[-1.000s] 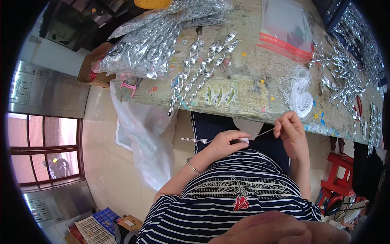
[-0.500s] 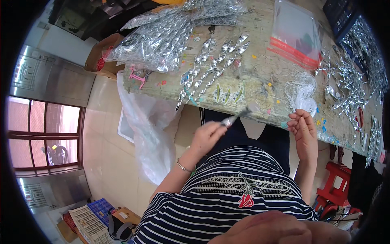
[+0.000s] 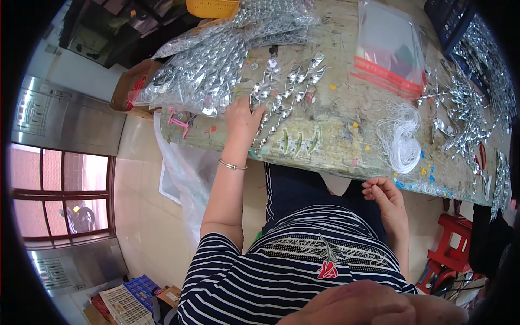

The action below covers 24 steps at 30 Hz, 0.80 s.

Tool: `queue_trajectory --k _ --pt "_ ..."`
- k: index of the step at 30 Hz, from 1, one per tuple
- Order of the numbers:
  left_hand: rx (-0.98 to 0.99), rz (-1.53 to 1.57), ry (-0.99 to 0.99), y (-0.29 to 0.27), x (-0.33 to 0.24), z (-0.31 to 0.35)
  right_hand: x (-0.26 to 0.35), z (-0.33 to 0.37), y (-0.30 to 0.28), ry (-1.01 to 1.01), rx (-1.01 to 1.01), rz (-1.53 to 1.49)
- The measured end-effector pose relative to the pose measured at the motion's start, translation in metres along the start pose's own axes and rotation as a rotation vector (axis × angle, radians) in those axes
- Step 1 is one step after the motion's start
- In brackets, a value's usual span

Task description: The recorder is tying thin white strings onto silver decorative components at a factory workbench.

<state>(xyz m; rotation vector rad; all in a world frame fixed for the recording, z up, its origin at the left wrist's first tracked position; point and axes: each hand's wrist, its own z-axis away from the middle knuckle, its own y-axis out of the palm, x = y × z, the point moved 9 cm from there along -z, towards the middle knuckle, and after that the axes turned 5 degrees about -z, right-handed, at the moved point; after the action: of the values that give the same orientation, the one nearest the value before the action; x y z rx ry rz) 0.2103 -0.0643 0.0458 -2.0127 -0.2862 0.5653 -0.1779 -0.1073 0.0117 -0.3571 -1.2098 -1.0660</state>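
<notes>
My left hand (image 3: 242, 120) reaches over the table, its thumb and fingers closing on the leftmost of the silver ornament strands (image 3: 291, 86). My wrist and forearm hide the near part of that strand. The other strands lie slanted beside it, made of shiny twisted leaf-like pieces. Low at the table's front edge, my right hand (image 3: 383, 196) has its fingertips pressed together. Whatever may be between them is too small to make out. Above that hand lies a bundle of white string (image 3: 402, 143). Several green leaf-shaped stickers (image 3: 298, 143) lie between the two hands.
Large clear bags (image 3: 197, 76) of silver strands fill the table's left back. Clear plastic bags with red edges (image 3: 387, 73) lie at the back right. More silver strands (image 3: 468, 108) spread by a dark blue crate (image 3: 452, 24). A red stool (image 3: 452, 244) stands at right.
My left hand has moved up and left from the table's front edge to the silver strands; the blurred silvery tool-like thing it held no longer shows. My right hand has lowered away from the string.
</notes>
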Motion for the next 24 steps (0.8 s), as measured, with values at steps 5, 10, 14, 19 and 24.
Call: queue_trajectory --k 5,10,14,19,24 --pt "-0.011 0.004 -0.015 0.008 0.002 -0.01 0.004 -0.009 0.005 0.007 -0.007 0.029" --pt "0.158 -0.02 -0.158 0.021 0.014 -0.013 0.001 -0.015 0.009 0.027 0.009 0.022" --pt "0.162 0.03 -0.241 0.024 0.03 -0.014 -0.001 -0.016 0.012 0.023 0.014 0.04" --pt "0.17 0.218 -0.33 0.025 0.028 -0.021 -0.007 -0.016 0.014 0.04 0.035 0.028" --pt "0.206 0.161 -0.243 0.033 0.0 -0.034 -0.01 -0.016 0.015 0.039 0.052 0.033"
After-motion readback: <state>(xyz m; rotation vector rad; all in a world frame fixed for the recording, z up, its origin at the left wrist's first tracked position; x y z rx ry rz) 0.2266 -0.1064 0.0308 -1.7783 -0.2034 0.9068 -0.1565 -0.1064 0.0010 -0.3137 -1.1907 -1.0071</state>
